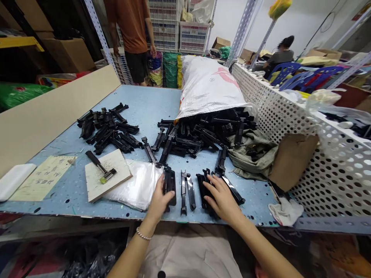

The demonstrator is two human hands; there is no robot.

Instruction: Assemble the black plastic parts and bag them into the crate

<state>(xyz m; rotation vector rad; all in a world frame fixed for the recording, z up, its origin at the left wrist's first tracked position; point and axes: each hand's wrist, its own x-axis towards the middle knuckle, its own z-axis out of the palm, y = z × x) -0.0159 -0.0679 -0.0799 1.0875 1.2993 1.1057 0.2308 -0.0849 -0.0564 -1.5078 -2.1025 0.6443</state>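
Bare forearms enter at the bottom edge; at lower centre, the left hand grasps long black plastic pieces, while the right hand covers a black plastic cluster, its grip unclear. Two slim glossy black strips lie between them on the speckled pale-blue tabletop. Much seems left: a large black heap lies at the white woven sack's mouth, upper centre; whether the separate black pile, centre left, is finished, I cannot tell.

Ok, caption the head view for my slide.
Left hand and right hand on black parts, open white sack behind.
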